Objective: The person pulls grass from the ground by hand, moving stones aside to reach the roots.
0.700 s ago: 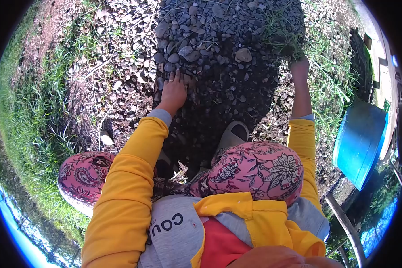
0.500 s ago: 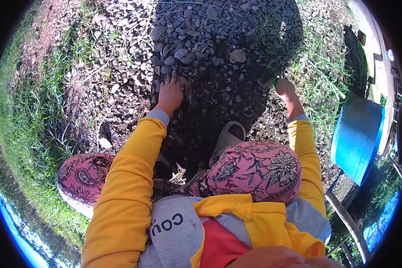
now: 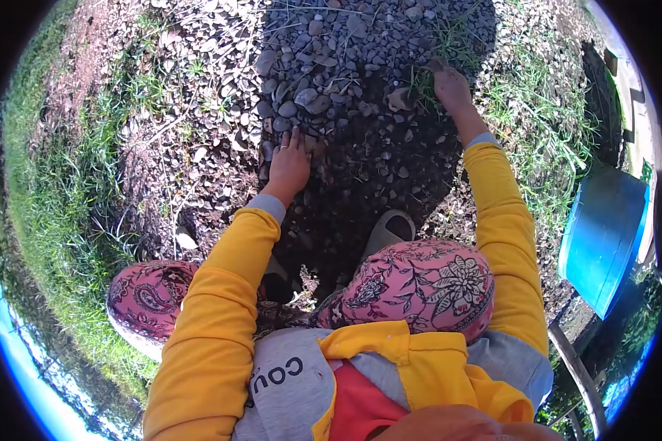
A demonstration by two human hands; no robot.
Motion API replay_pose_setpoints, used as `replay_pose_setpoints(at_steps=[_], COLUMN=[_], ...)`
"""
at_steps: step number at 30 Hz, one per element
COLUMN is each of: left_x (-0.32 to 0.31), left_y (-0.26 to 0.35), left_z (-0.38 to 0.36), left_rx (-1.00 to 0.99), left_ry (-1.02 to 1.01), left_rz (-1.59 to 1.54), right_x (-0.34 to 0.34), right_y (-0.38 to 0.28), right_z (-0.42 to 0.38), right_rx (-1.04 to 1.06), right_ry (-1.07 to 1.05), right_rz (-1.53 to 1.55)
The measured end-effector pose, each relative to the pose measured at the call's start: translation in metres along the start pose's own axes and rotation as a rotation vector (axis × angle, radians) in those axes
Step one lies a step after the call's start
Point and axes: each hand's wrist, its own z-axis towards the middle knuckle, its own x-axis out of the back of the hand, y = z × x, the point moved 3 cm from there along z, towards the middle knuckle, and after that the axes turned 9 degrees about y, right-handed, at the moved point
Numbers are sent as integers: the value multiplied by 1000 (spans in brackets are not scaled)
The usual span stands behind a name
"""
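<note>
My left hand [image 3: 290,167] rests on the shaded ground at the edge of the gravel, its fingers stretched out and a ring on one of them. Grey stones [image 3: 287,109] lie just beyond its fingertips. Farther out on the right, my right hand [image 3: 452,90] is closed, with green blades of grass [image 3: 424,87] sticking out beside its fingers. The exact grip is partly hidden by the hand itself. A tan stone [image 3: 400,99] lies left of that grass, partly covered by it.
Dark soil with small stones [image 3: 360,169] lies between my arms, in front of my sandal [image 3: 390,229]. Grass [image 3: 44,184] grows along the left. A blue tub [image 3: 603,235] stands at the right, near a wooden pole [image 3: 577,367].
My right hand has moved forward and a little left, from the gravel's right edge to beside the tan stone, with grass now showing at its fingers. My left hand stays at the same stones.
</note>
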Motion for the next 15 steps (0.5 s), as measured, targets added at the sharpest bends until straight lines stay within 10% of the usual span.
replay_pose_setpoints(at_steps=[15], left_x=[7], left_y=[3], left_z=[0], left_rx=[18], left_ry=[-27], left_rz=[-23], right_x=[-33], right_y=[9], right_z=[-3], right_rx=[-281], right_ry=[-205], right_rz=[100])
